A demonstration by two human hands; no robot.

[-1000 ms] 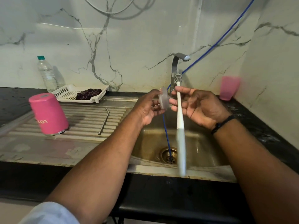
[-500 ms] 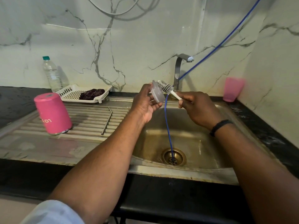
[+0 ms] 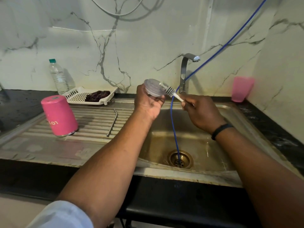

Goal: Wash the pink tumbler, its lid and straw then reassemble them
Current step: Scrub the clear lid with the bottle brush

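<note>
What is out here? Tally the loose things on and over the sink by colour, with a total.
Pink: 2, the tumbler and the cup.
Clear: 2, the lid in the left hand and the bottle.
White: 2, the brush in the right hand and the tray.
Metal: 1, the straw.
Dark: 1, the cloth.
Total: 8.

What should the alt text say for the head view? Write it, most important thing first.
Over a steel sink, the left hand holds a clear lid while the right hand scrubs it with a bottle brush. A pink tumbler stands upside down beside a metal straw.
</note>
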